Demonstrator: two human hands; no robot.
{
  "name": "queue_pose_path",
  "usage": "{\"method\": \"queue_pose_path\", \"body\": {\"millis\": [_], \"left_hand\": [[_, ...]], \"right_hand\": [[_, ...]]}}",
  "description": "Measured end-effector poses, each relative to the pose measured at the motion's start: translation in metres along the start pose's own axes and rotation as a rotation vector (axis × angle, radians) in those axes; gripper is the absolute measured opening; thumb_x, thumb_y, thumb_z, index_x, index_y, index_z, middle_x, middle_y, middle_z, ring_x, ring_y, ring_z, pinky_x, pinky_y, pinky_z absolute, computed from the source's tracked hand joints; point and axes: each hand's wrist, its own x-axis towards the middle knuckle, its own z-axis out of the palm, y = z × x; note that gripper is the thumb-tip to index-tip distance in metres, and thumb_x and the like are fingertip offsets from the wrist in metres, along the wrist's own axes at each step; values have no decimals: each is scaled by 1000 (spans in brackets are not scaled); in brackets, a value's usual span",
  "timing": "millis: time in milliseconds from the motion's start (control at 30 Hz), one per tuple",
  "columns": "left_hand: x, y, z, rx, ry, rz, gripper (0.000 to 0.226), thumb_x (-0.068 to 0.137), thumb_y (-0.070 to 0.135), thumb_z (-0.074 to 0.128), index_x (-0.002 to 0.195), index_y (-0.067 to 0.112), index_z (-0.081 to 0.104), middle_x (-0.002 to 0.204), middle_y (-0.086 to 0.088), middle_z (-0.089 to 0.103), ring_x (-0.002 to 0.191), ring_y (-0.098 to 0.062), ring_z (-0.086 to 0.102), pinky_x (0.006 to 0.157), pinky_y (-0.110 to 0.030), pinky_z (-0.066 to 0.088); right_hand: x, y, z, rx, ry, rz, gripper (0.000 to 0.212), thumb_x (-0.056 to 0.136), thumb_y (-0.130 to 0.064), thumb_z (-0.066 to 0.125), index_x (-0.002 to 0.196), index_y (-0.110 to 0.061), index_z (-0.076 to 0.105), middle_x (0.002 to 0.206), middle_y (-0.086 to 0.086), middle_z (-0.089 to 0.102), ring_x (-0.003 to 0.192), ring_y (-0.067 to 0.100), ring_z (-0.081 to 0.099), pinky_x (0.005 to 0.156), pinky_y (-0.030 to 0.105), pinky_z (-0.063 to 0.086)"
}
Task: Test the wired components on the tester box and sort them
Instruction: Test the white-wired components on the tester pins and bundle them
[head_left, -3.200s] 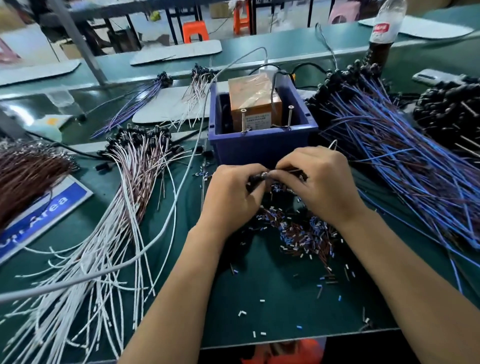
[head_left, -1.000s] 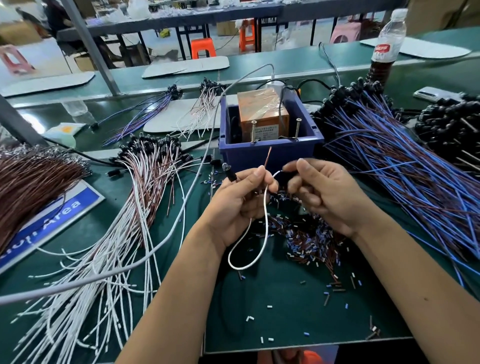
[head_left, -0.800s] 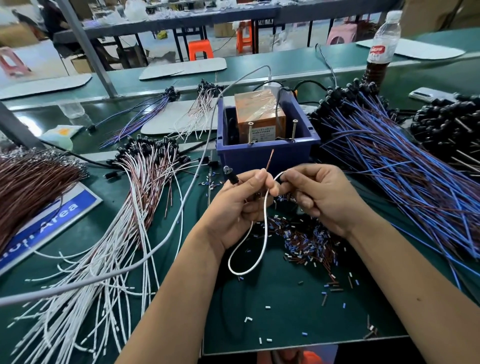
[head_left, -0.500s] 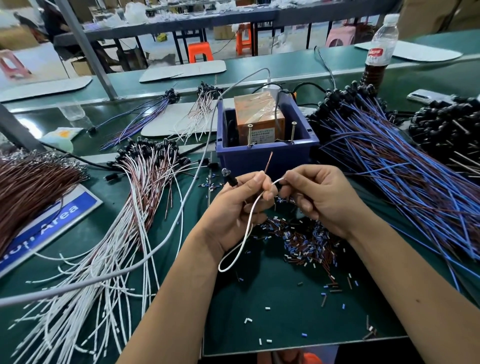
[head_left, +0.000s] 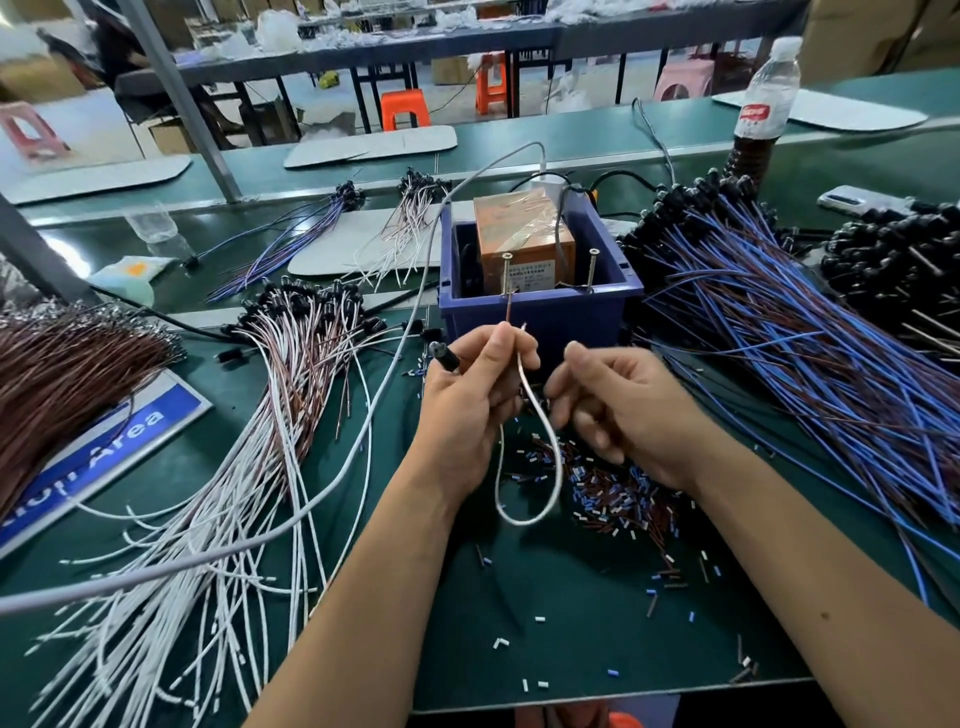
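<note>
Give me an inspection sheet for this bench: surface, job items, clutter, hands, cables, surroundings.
Surface: green mat, crowded.
Job's things: tester box in blue bin; two screws upright on the bin's near rim; white-wire pile left, blue-wire pile right.
Clutter: insulation offcuts, bottle, phone.
Grippers: left hand pinches one wired component; right hand holds nothing clear.
Cables: grey cable crosses the mat.
Surroundings: stools, further benches.
</note>
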Motion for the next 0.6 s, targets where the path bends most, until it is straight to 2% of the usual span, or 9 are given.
{"method": "queue_pose_path", "body": {"millis": [33, 100, 200, 300, 367, 433, 500, 600], "left_hand": [[0, -1, 1, 1, 33, 26, 21, 93, 37, 64, 83, 23, 76, 82, 1, 69, 68, -9, 56, 59, -20, 49], [1, -2, 0, -11, 43, 72, 20, 92, 38, 67, 86, 21, 77, 86, -2, 72, 66, -12, 65, 56, -25, 54], [2, -5, 1, 57, -28, 119, 24, 99, 36, 67, 92, 14, 75, 84, -7, 70, 57, -16, 59, 49, -27, 51], [1, -7, 3, 125, -67, 169, 27, 100, 37, 66, 95, 11, 74, 75, -8, 66, 55, -15, 59, 54, -27, 51], [1, -7, 2, 165, -67, 202, 29, 100, 40, 65, 95, 13, 75, 80, -11, 66, 65, -21, 61, 63, -34, 52], [2, -9, 1, 290, 6, 295, 25, 102, 38, 63, 94, 18, 75, 79, -3, 64, 71, -18, 59, 68, -37, 48], [2, -11, 2, 438, 147, 483, 21, 105, 29, 60, 93, 19, 75, 86, 2, 61, 75, -14, 58, 70, -30, 44], [2, -12, 4, 585, 344, 730, 19, 106, 17, 58, 94, 16, 73, 98, -4, 61, 84, -28, 63, 71, -36, 48]], "right_hand": [[-2, 1, 3, -14, -65, 30, 45, 92, -51, 62, 86, -8, 74, 72, 18, 69, 37, 10, 46, 33, 18, 33], [-4, 2, 9, -21, -151, 43, 46, 95, -50, 63, 88, -6, 75, 73, 19, 70, 37, 9, 47, 32, 18, 34], [-4, 4, 13, 64, -177, 15, 47, 92, -47, 66, 94, -1, 75, 72, 20, 67, 36, 8, 46, 32, 17, 33], [-4, 2, 11, 224, -235, 15, 38, 95, -42, 64, 96, -7, 78, 76, 16, 72, 38, 6, 48, 35, 16, 29], [-5, 1, 9, 245, -284, 18, 30, 96, -35, 65, 95, -8, 77, 76, 14, 72, 39, 5, 49, 36, 15, 29], [-6, 0, 9, 222, -274, 3, 23, 98, -29, 64, 92, -9, 76, 73, 12, 69, 39, 4, 47, 34, 15, 32], [-6, -1, 9, 214, -206, -45, 24, 100, -24, 59, 89, -8, 74, 69, 11, 65, 38, 6, 43, 34, 15, 29], [-7, -4, 10, 226, -143, -119, 27, 101, -20, 54, 85, -7, 71, 64, 11, 60, 36, 9, 38, 35, 15, 25]]}}
